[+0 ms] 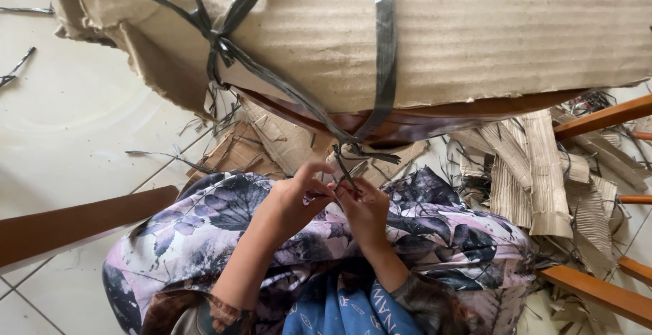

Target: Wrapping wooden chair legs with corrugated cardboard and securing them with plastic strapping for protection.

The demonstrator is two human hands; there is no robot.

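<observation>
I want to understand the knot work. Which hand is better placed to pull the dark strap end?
Probably the right hand: its fingers pinch the strap end, while the left hand only steadies beside it.

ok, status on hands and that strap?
Both hands, left and right, pinch the dark strap end. Strap knotted round the cardboard bundle. Nothing blocking.

- Dark grey plastic strap (380,57), flat and glossy, stretched taut over a corrugated cardboard-wrapped bundle (462,29), knotted at upper left.
- Strap's loose frayed end (345,165) hanging below bundle's lower edge, pinched between fingertips above a floral-clothed lap.
</observation>
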